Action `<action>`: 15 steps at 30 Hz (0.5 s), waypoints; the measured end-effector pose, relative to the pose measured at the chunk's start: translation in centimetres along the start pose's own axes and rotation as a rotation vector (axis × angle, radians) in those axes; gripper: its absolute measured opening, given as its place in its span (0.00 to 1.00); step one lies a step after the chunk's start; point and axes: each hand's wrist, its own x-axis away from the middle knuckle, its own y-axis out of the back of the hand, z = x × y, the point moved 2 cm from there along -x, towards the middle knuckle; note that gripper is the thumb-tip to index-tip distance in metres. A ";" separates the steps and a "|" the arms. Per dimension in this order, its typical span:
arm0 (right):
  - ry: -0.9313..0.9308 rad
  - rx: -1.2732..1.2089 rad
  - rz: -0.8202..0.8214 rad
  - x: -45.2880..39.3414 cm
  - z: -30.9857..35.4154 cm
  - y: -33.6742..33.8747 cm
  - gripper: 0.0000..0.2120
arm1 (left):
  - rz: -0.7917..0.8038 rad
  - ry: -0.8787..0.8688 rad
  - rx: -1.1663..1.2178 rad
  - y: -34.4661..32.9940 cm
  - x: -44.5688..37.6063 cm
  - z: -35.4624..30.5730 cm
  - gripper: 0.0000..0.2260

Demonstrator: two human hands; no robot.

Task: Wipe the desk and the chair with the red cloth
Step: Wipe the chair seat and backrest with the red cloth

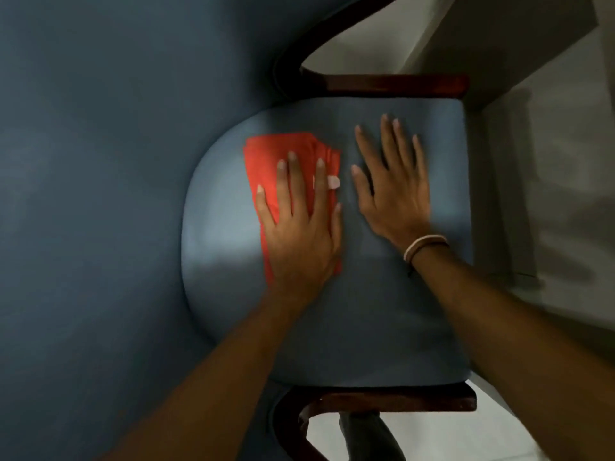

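Observation:
I look straight down on a chair with a blue padded seat and a blue backrest filling the left side. The folded red cloth lies on the seat near the backrest. My left hand presses flat on the cloth, fingers spread, covering its lower half. A small white tag sticks out of the cloth beside my index finger. My right hand rests flat on the bare seat just right of the cloth, fingers apart, holding nothing. A pale band circles my right wrist.
Dark wooden armrests run along the far side and the near side of the seat. A pale tiled floor shows to the right, with a beige surface at the top right. A dark chair leg shows below.

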 end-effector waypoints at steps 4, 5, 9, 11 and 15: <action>0.007 -0.014 -0.086 -0.1 0.0 0.0 0.28 | 0.073 -0.363 0.017 1.0 -5.9 4.8 0.26; 0.004 -0.023 -0.112 0.0 0.0 0.0 0.28 | 0.098 -0.426 0.002 1.5 -7.1 6.3 0.27; -0.001 -0.028 -0.190 -0.2 0.1 -0.3 0.27 | 0.133 -0.348 0.063 2.4 -8.7 9.4 0.33; 0.000 -0.031 -0.198 -0.2 0.0 -0.5 0.27 | 0.118 -0.277 0.116 2.6 -8.3 9.6 0.33; -0.008 -0.001 -0.199 -0.2 0.1 -0.6 0.27 | 0.078 -0.143 0.256 3.1 -6.0 10.7 0.31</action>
